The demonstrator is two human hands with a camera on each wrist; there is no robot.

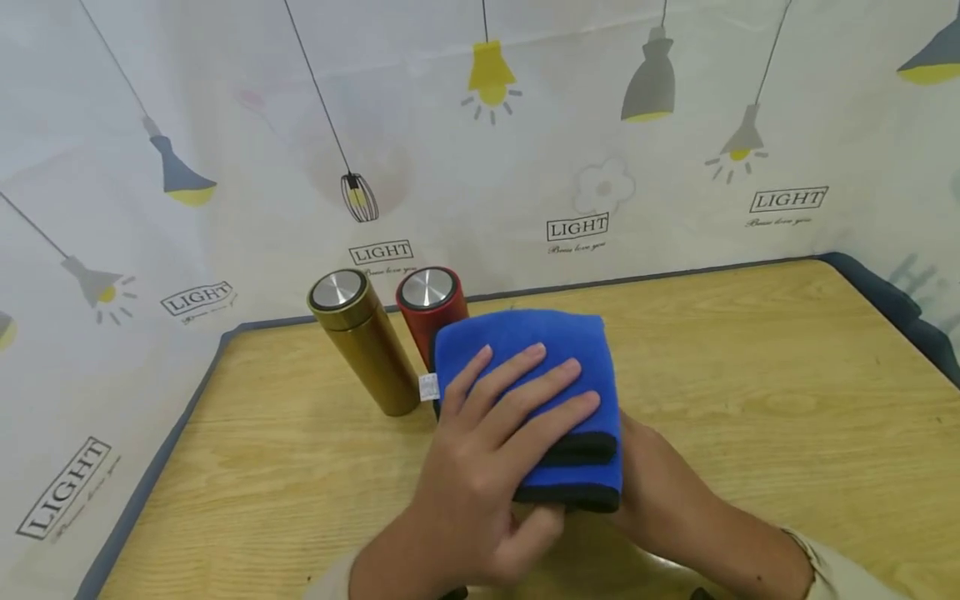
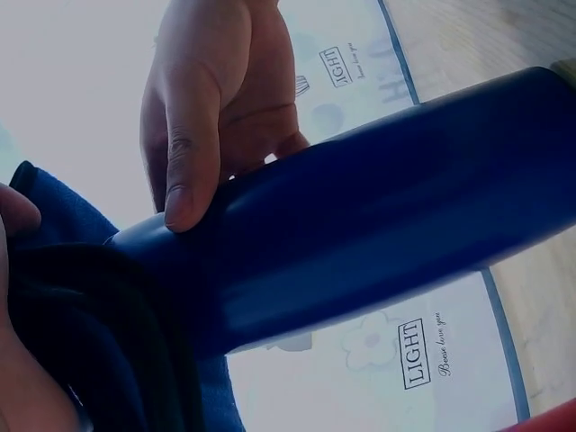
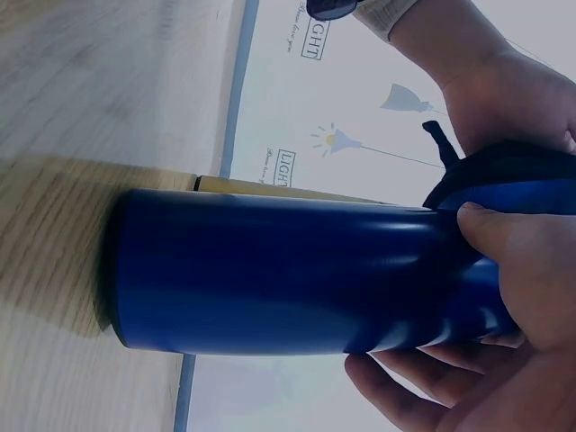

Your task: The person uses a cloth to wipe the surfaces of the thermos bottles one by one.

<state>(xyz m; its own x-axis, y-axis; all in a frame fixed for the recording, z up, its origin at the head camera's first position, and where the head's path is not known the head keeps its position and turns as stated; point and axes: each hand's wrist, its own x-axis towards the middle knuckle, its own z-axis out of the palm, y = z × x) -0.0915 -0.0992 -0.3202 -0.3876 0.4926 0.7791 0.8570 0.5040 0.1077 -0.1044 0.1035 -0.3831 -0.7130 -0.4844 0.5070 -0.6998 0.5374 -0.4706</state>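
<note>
Left hand (image 1: 480, 467) clasps blue cloth (image 1: 525, 333) atop roughly upright blue bottle (image 3: 261, 270), right hand (image 3: 544, 315) gripping its side just below.

The head view is bright, wrist views dimmer, highlights streaking the blue bottle (image 3: 270, 270).

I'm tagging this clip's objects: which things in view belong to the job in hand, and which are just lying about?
In the job:
blue cloth, under the left hand
blue bottle, gripped by the right hand

Apparently just standing by:
gold bottle, upright on the table
red bottle, partly hidden behind the cloth
</note>
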